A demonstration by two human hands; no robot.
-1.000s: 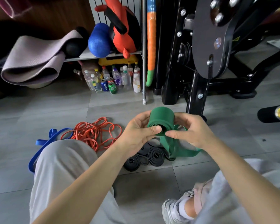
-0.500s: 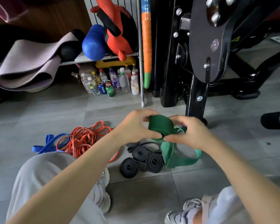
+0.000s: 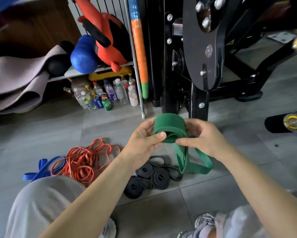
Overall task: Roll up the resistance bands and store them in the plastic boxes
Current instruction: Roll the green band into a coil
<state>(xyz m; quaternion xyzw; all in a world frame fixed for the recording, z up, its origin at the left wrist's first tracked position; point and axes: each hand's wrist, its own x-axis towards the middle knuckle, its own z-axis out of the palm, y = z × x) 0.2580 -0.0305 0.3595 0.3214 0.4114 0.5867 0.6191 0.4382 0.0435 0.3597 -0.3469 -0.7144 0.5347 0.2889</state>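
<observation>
Green band (image 3: 169,125) is being held above the floor (image 3: 230,186), partly rolled into a coil, between both hands. It is being pinched by the left hand (image 3: 144,143), thumb curled over the coil's near edge, and by the right hand (image 3: 204,136), fingers curled round the other side. Its loose tail is being left hanging down to the tiles. Black rolls (image 3: 151,177) are lying just below; orange bands (image 3: 82,160) and a blue band (image 3: 41,169) are heaped further left
</observation>
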